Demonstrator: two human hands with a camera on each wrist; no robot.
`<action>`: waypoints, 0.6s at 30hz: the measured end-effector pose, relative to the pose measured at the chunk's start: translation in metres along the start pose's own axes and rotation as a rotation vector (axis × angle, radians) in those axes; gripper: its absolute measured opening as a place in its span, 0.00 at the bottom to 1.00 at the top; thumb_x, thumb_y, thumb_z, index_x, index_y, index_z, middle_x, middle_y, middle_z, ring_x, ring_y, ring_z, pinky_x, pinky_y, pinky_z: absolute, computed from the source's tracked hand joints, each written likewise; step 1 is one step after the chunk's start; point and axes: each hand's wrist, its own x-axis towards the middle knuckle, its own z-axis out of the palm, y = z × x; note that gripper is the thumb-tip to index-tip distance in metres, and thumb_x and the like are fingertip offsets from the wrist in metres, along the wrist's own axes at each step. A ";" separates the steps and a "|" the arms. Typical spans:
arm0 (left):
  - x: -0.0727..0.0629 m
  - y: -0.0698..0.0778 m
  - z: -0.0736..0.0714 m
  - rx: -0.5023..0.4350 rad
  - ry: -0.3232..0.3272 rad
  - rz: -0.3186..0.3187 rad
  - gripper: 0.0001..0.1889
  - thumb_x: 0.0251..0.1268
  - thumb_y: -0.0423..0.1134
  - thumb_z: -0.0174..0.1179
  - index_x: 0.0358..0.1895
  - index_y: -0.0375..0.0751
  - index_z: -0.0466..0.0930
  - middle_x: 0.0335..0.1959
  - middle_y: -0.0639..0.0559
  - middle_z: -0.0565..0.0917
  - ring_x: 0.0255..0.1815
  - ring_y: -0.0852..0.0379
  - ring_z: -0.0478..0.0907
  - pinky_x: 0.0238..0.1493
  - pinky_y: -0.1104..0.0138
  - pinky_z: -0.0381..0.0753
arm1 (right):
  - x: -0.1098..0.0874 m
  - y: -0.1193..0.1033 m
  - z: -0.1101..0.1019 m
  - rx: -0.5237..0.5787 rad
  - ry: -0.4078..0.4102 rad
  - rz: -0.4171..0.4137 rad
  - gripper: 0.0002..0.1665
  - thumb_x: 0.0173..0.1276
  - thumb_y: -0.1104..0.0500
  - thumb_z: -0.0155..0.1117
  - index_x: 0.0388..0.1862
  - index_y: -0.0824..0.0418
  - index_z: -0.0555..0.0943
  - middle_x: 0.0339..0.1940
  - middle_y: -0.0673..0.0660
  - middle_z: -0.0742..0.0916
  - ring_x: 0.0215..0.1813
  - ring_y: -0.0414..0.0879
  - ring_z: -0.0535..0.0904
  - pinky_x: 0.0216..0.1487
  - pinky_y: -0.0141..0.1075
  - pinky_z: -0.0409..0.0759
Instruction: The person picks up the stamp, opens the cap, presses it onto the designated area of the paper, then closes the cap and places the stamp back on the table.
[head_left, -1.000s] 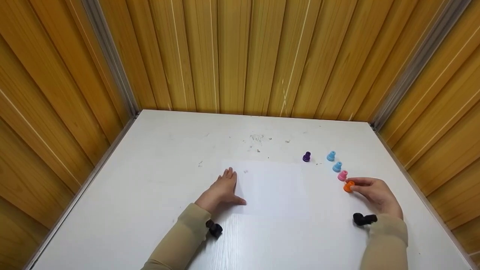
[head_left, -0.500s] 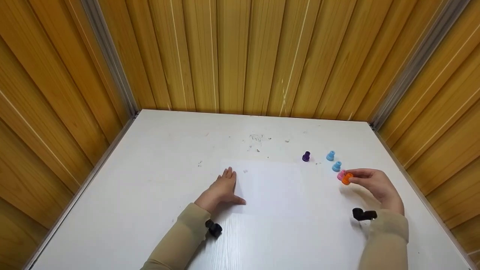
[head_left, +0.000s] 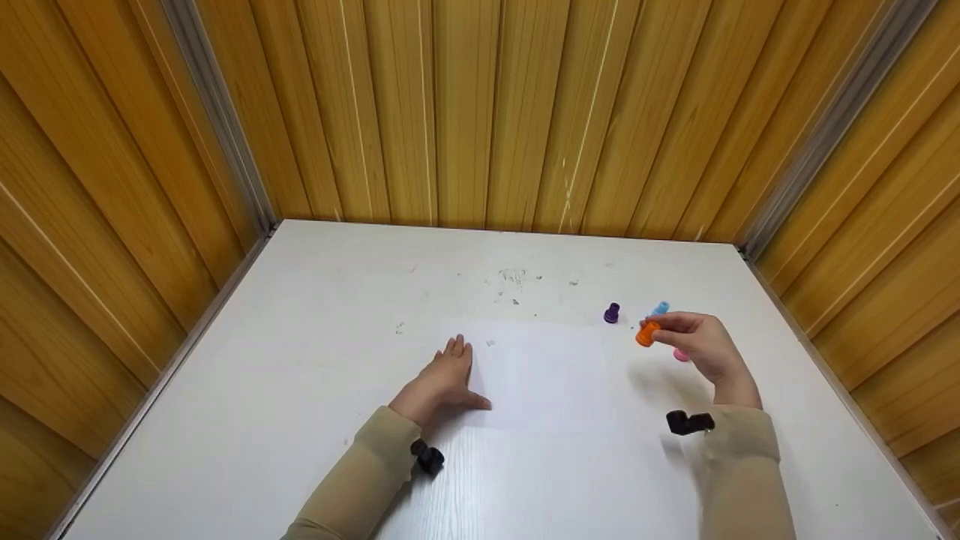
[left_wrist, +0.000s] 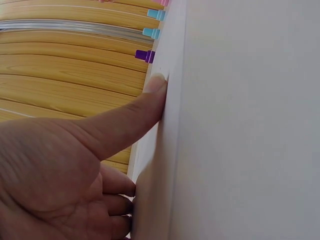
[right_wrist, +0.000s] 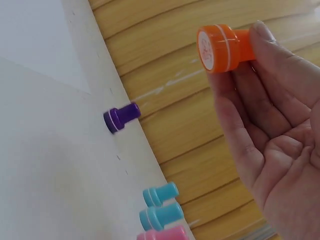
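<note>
Booth-like workspace: wood-grain walls around a white table.

Head view: right hand is covering most of the pink stamp and part of one blue stamp; I'm losing the nearer blue stamp behind it. Right wrist view is clipping the pink stamp at the bottom. Print on the orange stamp is coming out too blurred to read. Both sleeves are running out of frame. Table marks are looking too small to identify.

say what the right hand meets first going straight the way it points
Probably the purple stamp, though the right hand, holding the orange stamp, looks raised and might pass above it.
</note>
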 end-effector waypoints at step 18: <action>0.002 0.003 0.001 0.000 0.010 -0.012 0.64 0.52 0.57 0.79 0.81 0.26 0.47 0.84 0.30 0.44 0.87 0.37 0.40 0.87 0.48 0.46 | 0.024 -0.011 0.140 0.189 -0.005 -0.097 0.19 0.66 0.64 0.74 0.55 0.67 0.87 0.50 0.55 0.93 0.49 0.39 0.89 0.54 0.26 0.86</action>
